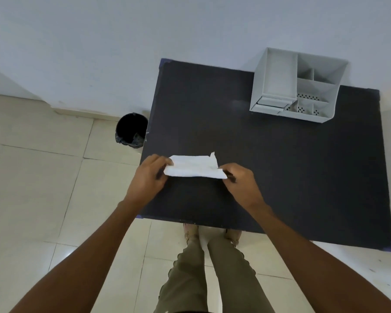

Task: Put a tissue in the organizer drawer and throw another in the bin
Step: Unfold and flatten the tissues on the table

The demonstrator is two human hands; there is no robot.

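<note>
A white tissue, folded into a strip, lies on the near left part of the black table. My left hand pinches its left end and my right hand pinches its right end. A grey desk organizer stands at the table's far right, with a small drawer at its lower front that looks shut. A black bin lined with a dark bag stands on the floor just left of the table. I see only one tissue.
The table stands against a white wall. Pale floor tiles spread to the left and in front. My legs and feet are at the table's near edge. The organizer's open compartments hold nothing that I can see.
</note>
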